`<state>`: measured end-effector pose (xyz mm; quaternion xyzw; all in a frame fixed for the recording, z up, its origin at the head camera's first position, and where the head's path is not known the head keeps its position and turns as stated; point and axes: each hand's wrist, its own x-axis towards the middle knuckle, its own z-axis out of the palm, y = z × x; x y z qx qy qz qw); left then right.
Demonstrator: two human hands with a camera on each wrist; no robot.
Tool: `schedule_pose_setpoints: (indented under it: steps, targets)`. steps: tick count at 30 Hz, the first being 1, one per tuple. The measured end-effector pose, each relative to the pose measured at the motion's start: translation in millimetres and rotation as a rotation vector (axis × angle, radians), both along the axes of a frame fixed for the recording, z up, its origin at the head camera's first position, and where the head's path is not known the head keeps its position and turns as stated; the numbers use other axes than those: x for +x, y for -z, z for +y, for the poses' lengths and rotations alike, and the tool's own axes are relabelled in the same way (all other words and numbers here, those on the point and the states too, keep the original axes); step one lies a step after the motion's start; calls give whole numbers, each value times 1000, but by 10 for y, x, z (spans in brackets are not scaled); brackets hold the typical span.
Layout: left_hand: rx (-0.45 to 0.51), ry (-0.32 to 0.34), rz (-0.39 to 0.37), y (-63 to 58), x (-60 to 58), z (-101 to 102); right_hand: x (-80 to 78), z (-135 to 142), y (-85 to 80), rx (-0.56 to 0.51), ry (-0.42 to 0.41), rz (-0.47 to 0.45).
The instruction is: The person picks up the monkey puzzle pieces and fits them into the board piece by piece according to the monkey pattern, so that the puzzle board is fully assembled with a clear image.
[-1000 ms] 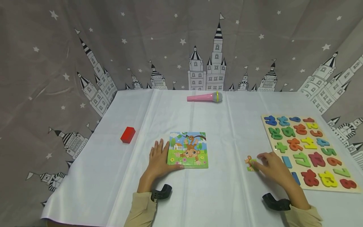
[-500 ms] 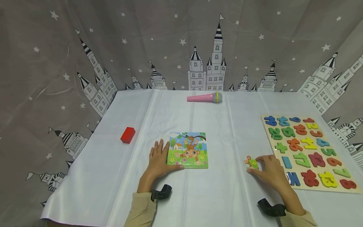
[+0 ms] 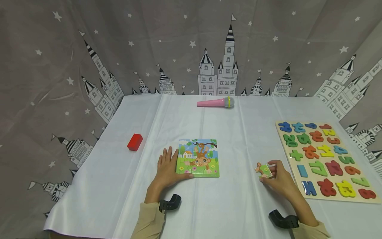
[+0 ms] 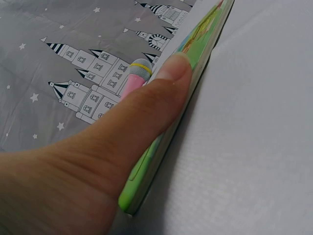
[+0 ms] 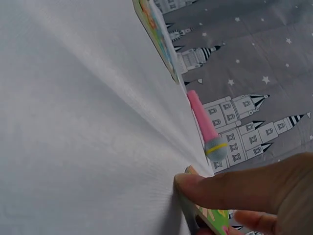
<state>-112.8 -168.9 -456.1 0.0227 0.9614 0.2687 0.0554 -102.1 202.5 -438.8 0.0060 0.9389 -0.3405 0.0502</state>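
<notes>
A square monkey jigsaw puzzle (image 3: pixel 198 154) lies on the white cloth in front of the person. Along its left side rests the left hand (image 3: pixel 167 169), fingers straight and apart, the thumb laid over the bottom edge. The left wrist view shows that thumb (image 4: pixel 171 73) on the puzzle's green border. To the right, the right hand (image 3: pixel 280 177) pinches a loose jigsaw piece (image 3: pixel 264 170) with a brown and green print, which is tilted. In the right wrist view the thumb (image 5: pixel 220 188) presses one face of the piece (image 5: pixel 215 218); fingers partly hide behind it.
A wooden board (image 3: pixel 293 172) of colourful letters and numbers lies just right of the right hand. A pink toy microphone (image 3: pixel 212 103) lies at the back, and a red block (image 3: pixel 135 142) sits to the left. A grey castle-print curtain (image 3: pixel 179 49) hangs behind.
The right hand has closed thumb and fingers on the jigsaw piece, tilted it up and shifted slightly left. The left hand and the puzzle have stayed in place.
</notes>
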Motion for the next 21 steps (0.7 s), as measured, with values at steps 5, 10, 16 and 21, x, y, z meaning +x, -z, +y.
schedule_pose_setpoints:
  steps: [5, 10, 16, 21]
  targets:
    - [8, 0, 10, 1, 5, 3, 10, 7, 9, 29, -47, 53]
    - [9, 0, 9, -4, 14, 4, 10, 5, 11, 40, -100, 78]
    - [2, 1, -5, -6, 9, 1, 17, -2, 1, 55, -106, 71]
    - [0, 1, -21, -9, 3, -1, 19, -3, -1, 65, -110, 97]
